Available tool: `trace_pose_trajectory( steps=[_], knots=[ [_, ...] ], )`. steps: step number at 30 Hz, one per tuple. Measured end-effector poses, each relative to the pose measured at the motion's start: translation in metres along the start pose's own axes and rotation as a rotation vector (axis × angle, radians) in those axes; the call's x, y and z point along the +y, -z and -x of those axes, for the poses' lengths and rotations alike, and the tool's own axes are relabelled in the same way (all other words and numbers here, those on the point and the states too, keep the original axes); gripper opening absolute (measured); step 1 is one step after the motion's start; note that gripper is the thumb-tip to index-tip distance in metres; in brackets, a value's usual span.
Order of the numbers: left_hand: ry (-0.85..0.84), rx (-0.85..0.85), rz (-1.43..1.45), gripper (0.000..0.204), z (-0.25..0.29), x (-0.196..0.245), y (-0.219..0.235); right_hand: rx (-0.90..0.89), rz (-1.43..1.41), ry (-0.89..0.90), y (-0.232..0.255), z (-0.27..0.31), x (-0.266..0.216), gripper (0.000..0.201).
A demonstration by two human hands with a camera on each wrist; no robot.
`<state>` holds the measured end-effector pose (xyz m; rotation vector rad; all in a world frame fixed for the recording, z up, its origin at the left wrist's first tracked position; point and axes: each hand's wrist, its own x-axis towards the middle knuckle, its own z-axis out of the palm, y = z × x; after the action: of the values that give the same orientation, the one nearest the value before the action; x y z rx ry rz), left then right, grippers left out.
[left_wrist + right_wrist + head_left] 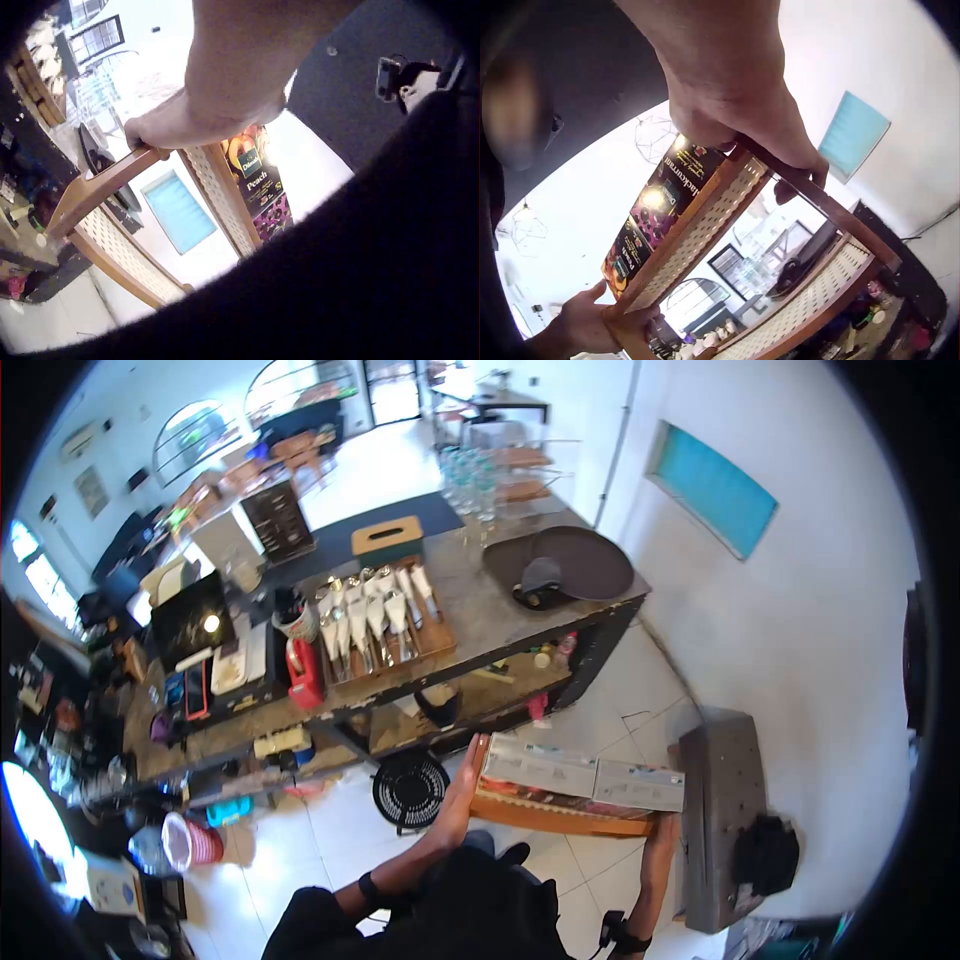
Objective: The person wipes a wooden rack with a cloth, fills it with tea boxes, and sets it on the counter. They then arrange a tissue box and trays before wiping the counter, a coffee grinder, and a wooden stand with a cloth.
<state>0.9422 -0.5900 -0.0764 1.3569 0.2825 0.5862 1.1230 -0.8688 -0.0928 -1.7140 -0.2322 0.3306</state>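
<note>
Between both hands a two-tier wooden rack (560,818) with woven rattan panels is held up in front of the body. On its top tier sit two tea boxes, a Peach box (251,171) towards the left and a Blackcurrant box (676,191) towards the right. My left hand (460,790) grips the rack's left end frame, its fingers wrapping the wood in the left wrist view. At the opposite end my right hand (757,120) holds the end frame, with fingertips curled over the bar; in the head view it is partly hidden under the rack.
Ahead stands a worn counter (470,600) with a cutlery tray (385,625), a tissue box (388,540), round dark trays (585,565) and glass bottles (470,480). On the floor are a black round stool (411,790), a red-and-white bin (192,840) and a grey case (720,820) by the wall.
</note>
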Motion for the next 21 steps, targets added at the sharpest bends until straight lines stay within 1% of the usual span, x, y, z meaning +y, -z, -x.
trace_pose_trajectory(
  steps=[1,3,4,6,7,9,10,11,13,14,15,16,17,18,20,21],
  knots=[
    [0.034,0.064,0.035,0.062,-0.01,0.003,-0.006,-0.034,0.034,0.017,0.001,-0.023,-0.006,0.046],
    [0.081,0.121,-0.06,0.064,-0.027,0.02,-0.012,-0.066,-0.096,0.042,-0.014,-0.066,-0.032,0.045],
    [0.078,0.166,-0.065,0.064,-0.038,0.023,-0.011,-0.111,-0.092,0.04,-0.021,-0.092,-0.038,0.045],
    [0.082,0.22,0.195,0.067,-0.057,0.027,-0.011,-0.31,-0.076,0.059,-0.026,-0.136,-0.047,0.045],
    [0.058,0.223,0.194,0.068,-0.066,0.031,-0.005,-0.338,-0.06,0.062,-0.032,-0.158,-0.049,0.045],
    [0.0,0.258,0.165,0.068,-0.086,0.045,0.005,-0.4,-0.456,-0.002,-0.052,-0.198,-0.044,0.047],
    [-0.017,0.273,0.156,0.069,-0.096,0.05,0.012,-0.489,-0.504,0.067,-0.063,-0.218,-0.053,0.047],
    [-0.036,0.295,0.147,0.069,-0.108,0.058,0.019,-0.492,-0.49,0.072,-0.073,-0.232,-0.065,0.047],
    [-0.046,0.425,0.171,0.067,-0.134,0.078,0.027,-0.612,-0.535,0.136,-0.107,-0.253,-0.108,0.047],
    [-0.02,0.457,0.151,0.065,-0.145,0.088,0.035,-0.611,-0.523,0.131,-0.12,-0.258,-0.128,0.047],
    [-0.038,0.45,0.244,0.063,-0.156,0.085,0.048,-0.667,-0.481,0.164,-0.134,-0.263,-0.148,0.047],
    [-0.043,0.49,0.23,0.063,-0.17,0.097,0.052,-0.727,-0.452,0.213,-0.152,-0.277,-0.165,0.047],
    [-0.042,0.536,0.213,0.063,-0.181,0.11,0.055,-0.732,-0.459,0.216,-0.167,-0.295,-0.175,0.047],
    [-0.038,0.545,0.203,0.063,-0.194,0.117,0.064,-0.752,-0.467,0.221,-0.18,-0.311,-0.18,0.047],
    [-0.096,0.534,0.227,0.065,-0.219,0.13,0.08,-0.773,-0.479,0.205,-0.206,-0.33,-0.195,0.046],
    [-0.105,0.547,0.155,0.066,-0.229,0.144,0.083,-0.79,-0.491,0.162,-0.22,-0.335,-0.212,0.046]
  ],
)
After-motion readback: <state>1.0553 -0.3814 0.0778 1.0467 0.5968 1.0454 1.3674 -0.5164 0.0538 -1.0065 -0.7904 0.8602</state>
